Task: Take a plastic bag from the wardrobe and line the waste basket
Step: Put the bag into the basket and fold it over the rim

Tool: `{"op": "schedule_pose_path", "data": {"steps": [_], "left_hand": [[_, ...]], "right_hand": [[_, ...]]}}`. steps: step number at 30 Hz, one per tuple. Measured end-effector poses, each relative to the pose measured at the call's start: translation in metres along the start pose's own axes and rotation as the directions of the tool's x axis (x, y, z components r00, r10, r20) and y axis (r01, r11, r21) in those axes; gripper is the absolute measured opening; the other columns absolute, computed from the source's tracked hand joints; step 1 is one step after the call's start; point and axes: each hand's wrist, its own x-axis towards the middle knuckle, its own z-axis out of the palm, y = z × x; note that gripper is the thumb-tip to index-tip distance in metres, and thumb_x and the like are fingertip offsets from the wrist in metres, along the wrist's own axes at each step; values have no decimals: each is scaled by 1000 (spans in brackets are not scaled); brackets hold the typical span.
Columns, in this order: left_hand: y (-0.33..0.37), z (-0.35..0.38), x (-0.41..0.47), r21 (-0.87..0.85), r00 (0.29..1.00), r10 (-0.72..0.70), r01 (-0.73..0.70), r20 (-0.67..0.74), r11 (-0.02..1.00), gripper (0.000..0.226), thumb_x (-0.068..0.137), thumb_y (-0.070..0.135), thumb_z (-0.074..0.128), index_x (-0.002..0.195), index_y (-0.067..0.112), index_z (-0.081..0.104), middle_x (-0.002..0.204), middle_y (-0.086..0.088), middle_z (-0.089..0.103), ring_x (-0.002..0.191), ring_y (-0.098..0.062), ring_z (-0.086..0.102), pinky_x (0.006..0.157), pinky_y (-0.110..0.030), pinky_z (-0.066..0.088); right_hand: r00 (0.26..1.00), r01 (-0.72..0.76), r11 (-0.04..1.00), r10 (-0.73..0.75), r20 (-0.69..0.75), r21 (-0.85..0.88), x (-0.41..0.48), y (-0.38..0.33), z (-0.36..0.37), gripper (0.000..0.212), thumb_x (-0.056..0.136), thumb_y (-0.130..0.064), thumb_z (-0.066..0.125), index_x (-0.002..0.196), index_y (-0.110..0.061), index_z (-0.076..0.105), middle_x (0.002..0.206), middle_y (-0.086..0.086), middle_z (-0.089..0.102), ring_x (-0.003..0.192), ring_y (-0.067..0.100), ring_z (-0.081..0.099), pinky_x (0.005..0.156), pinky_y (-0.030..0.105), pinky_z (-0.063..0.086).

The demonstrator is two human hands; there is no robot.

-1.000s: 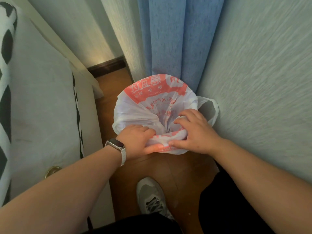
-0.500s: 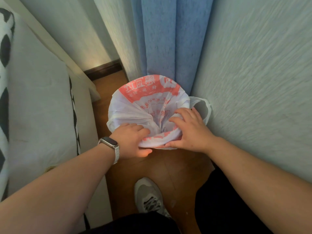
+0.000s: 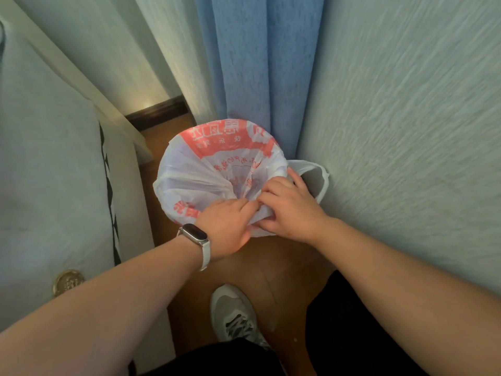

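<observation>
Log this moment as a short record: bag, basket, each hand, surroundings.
bag: white plastic bag with red print, spread over the basket's mouth, one handle loop sticking out toward the wall
basket: hidden under the bag
left hand: left hand gripping the bag's near edge
right hand: right hand gripping the bag's near edge, beside the left
surroundings: blue curtain behind, wall to the right, wooden floor, grey shoe

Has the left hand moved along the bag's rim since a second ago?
Yes. The left hand has slid right along the near edge of the plastic bag, toward the wall, and now touches the right hand.
</observation>
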Motion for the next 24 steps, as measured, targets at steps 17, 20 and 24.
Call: {"op": "schedule_pose_path", "data": {"steps": [17,20,24], "left_hand": [[-26,5,-25,23,989,-132,134,-71,991,39,90,45,54,123,23,53,113,1,62,104,-23,58,94,-38,41],[-21,9,-17,11,983,-158,160,-98,987,29,94,40,52,117,22,56,108,0,64,98,-23,60,89,-38,44],[-24,-1,-16,60,977,-139,151,-163,987,18,91,30,59,100,15,61,88,-5,65,77,-27,62,69,-36,46]], "right_hand": [[997,47,997,-51,-56,-66,12,-11,12,25,80,-34,71,93,-14,65,99,4,64,104,27,59,113,51,30],[995,66,994,-72,-63,-85,12,-13,10,24,83,-36,67,93,-15,65,99,4,65,103,26,60,112,51,32],[991,65,997,-71,-118,-50,16,-17,5,28,87,-41,55,95,-16,64,98,4,65,102,27,60,113,52,31]]}}
